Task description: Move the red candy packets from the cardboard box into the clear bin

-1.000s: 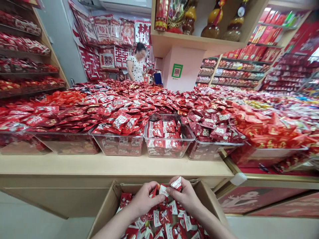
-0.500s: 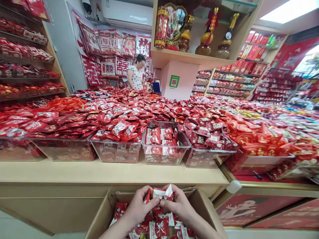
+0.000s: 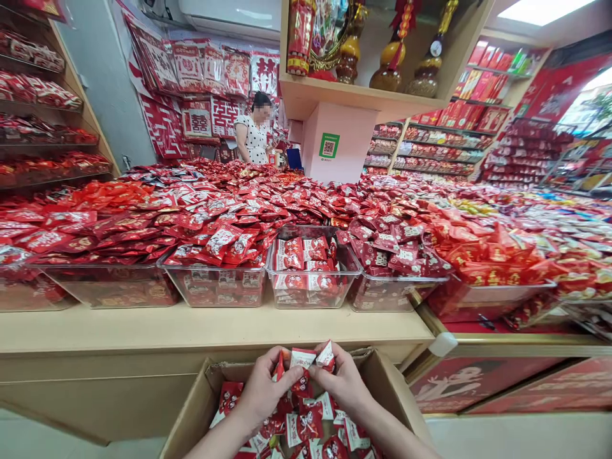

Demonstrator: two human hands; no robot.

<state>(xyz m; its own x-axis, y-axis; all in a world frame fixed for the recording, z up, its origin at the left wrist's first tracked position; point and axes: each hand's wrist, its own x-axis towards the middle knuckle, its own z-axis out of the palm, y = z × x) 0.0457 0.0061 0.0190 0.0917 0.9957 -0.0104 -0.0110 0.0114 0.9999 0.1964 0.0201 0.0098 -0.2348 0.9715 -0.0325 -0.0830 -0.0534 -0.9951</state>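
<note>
My left hand (image 3: 268,382) and my right hand (image 3: 342,381) are close together over an open cardboard box (image 3: 399,395). Both are closed on small red-and-white candy packets (image 3: 303,358), with the thumbs pressed towards each other in front. One packet pokes up by the left fingers, one lies between the hands, and another white-cornered one sits in the right fingers. Below them in the box lie many loose packets (image 3: 305,426) of the same red-and-white kind. The fingertips behind the packets are hidden.
A clear plastic bin (image 3: 313,293), partly filled with stacked packets, stands on the wooden counter (image 3: 210,328). Heaped bins (image 3: 215,287) flank it. A wooden display cabinet (image 3: 335,102) overhangs the counter. Behind the heaps stands a person in a dotted top (image 3: 255,140).
The view has shifted slightly, so the counter and bins sit a little higher and further left. Both hands keep hold of the packets, almost unmoved over the box.
</note>
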